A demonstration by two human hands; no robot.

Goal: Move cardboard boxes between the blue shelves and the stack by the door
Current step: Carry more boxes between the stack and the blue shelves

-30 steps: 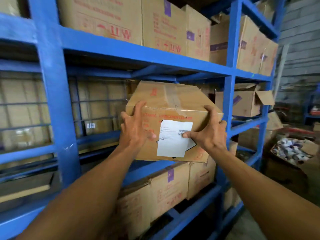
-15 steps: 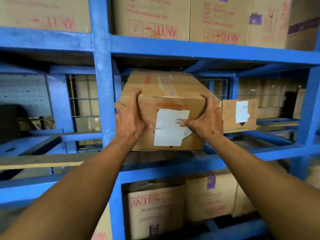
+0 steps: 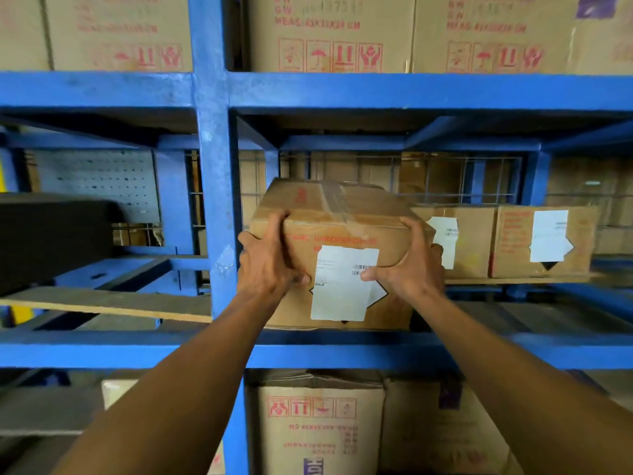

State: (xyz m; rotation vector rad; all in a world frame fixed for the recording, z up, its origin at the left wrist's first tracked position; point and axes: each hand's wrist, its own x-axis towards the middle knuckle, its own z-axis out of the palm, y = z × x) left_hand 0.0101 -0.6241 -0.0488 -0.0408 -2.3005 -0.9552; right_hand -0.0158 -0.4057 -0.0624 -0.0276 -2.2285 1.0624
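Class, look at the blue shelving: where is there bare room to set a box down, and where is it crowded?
Free: the middle shelf deck right of the held brown cardboard box, in front of two labelled cardboard boxes; also the wooden board left of the blue upright post. Crowded: the tiers above and below, packed with cartons.

The brown matt cardboard box (image 3: pixel 346 231) bears glossy clear tape (image 3: pixel 334 200) across its top and a smooth white paper label (image 3: pixel 342 286). Left of it, the blue painted metal upright (image 3: pixel 214 186) looks scuffed.

Single head view, facing the blue shelves (image 3: pixel 212 200) squarely, close, slightly downward
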